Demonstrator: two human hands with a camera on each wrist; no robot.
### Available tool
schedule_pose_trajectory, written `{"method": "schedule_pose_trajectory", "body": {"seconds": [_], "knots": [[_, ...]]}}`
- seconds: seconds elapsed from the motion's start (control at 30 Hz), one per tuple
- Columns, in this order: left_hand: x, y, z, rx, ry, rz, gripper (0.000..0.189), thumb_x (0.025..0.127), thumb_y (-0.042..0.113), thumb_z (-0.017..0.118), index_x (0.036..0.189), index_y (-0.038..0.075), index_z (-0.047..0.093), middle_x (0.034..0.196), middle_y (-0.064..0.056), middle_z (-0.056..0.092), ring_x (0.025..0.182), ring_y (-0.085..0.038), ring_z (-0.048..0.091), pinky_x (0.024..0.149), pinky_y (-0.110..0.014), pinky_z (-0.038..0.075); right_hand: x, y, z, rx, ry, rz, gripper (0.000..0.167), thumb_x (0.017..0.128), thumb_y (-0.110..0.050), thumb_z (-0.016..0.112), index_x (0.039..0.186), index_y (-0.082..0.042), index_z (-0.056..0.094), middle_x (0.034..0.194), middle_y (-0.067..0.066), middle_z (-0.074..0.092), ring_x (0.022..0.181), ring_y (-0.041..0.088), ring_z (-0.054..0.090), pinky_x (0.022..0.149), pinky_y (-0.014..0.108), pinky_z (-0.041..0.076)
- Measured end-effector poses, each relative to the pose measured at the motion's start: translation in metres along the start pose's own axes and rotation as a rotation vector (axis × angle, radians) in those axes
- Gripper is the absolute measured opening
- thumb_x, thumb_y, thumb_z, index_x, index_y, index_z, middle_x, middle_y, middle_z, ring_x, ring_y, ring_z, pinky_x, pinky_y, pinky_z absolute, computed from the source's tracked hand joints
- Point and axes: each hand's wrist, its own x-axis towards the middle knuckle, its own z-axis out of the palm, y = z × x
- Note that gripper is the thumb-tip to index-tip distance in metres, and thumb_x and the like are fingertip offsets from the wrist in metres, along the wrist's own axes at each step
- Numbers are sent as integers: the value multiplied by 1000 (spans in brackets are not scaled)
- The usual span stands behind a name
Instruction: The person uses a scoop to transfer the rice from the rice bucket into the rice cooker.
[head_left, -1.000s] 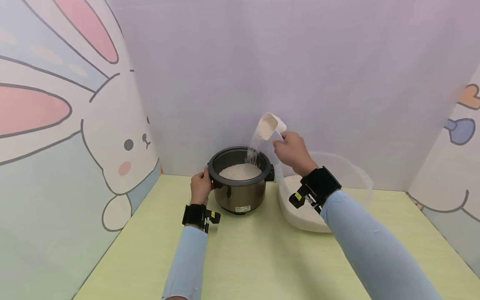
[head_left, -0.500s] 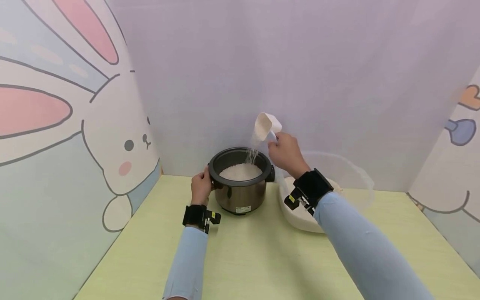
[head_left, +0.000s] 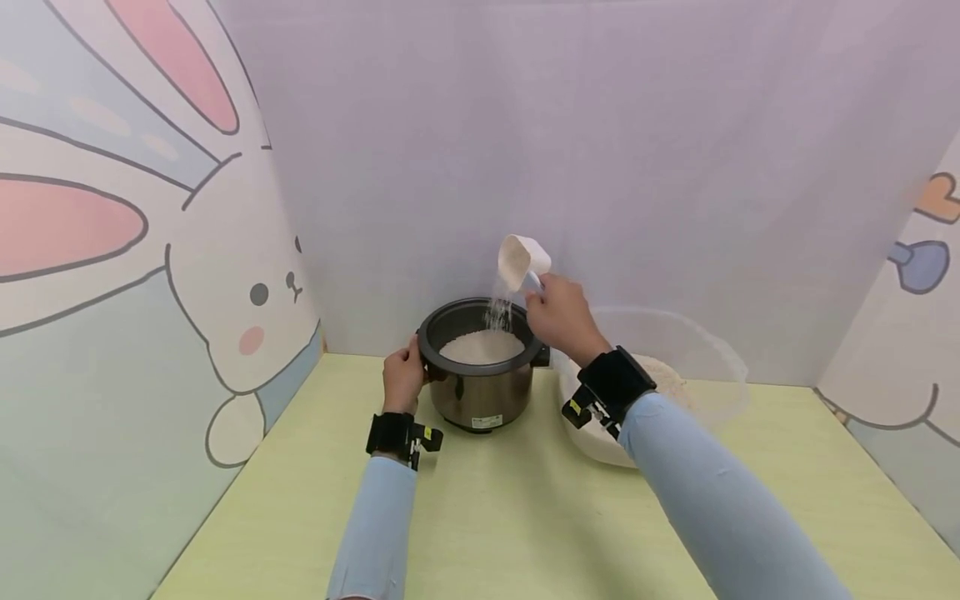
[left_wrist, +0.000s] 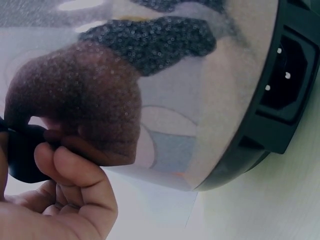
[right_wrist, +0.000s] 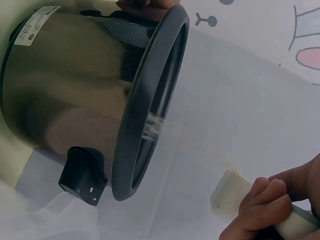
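Observation:
A brown rice cooker with a dark rim stands near the back wall, with white rice inside. My left hand grips the black side handle of the cooker, fingers curled round it. Above the cooker's right side my right hand holds a white measuring scoop by its handle. The scoop is tilted to the left, and loose rice falls from it into the cooker. In the right wrist view, falling grains cross the cooker's opening.
To the right of the cooker is a white tub of rice, partly behind my right forearm. A translucent lid stands up at its back. Cartoon-printed cloth walls close in the pale green table at the back and sides.
My right hand and the scoop have moved left and slightly down, and the scoop is tipped further. Rice keeps falling. My left hand stays on the handle.

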Motion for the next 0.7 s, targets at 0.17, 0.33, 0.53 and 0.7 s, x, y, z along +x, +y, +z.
{"method": "schedule_pose_trajectory", "body": {"seconds": [0.17,0.33,0.53,0.7], "knots": [[2,1,0,-4,1,-1,48,108,43,51,81,5,61,72,-4,54,58,-12,59,63,-29,55,0,-2,5,-30,14,-38,19,107,-11,48,97,2,56,74,10,45,60,23,41,59,37,35],[2,0,1,0,3,2,48,108,43,51,78,6,60,70,-4,54,57,-12,58,63,-31,55,0,-3,8,-54,12,-71,16,107,-9,48,95,1,54,74,9,43,61,23,39,61,36,33],[2,-1,2,2,1,17,49,108,42,52,75,7,58,66,-3,52,55,-13,56,64,-35,56,1,-8,11,-99,15,-85,15,107,-9,48,102,3,56,80,13,51,65,26,46,65,38,38],[4,-1,2,2,0,16,49,108,41,52,75,6,58,66,-2,51,55,-13,56,64,-36,55,0,-11,14,-106,9,-106,15,106,-8,48,104,5,56,80,14,53,64,25,47,63,37,39]]}}
